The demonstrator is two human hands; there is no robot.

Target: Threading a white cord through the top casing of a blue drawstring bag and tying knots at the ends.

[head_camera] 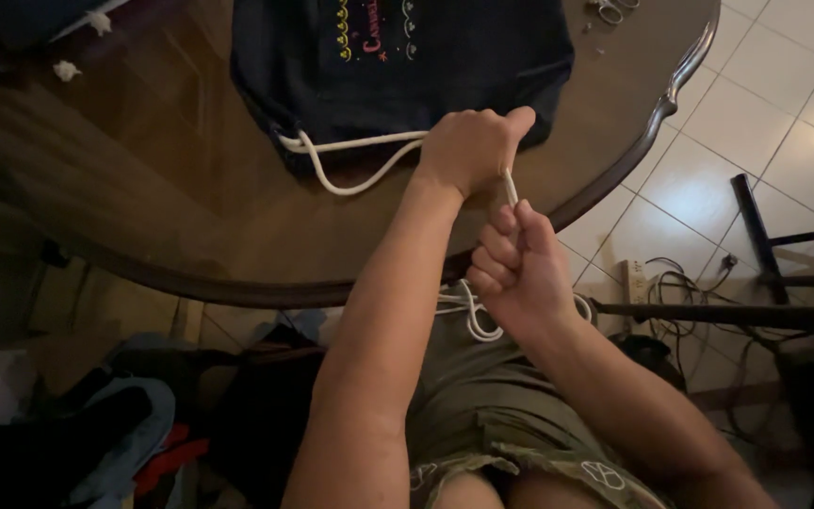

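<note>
Gripping a white cord (350, 162) in both fists, left hand (468, 149) closed on it above the round wooden table (237, 236), right hand (515, 269) clenched on it just below, cord running into a dark drawstring bag (407, 66) lying on the table.

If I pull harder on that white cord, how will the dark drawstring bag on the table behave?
The dark drawstring bag lies flat and creased, so it is probably limp, light cloth, likely to slide or bunch rather than resist. The white cord loops loosely from its corner, so it looks floppy until taut. Both the left hand and the right hand are fisted on it, so slipping seems unlikely.
</note>
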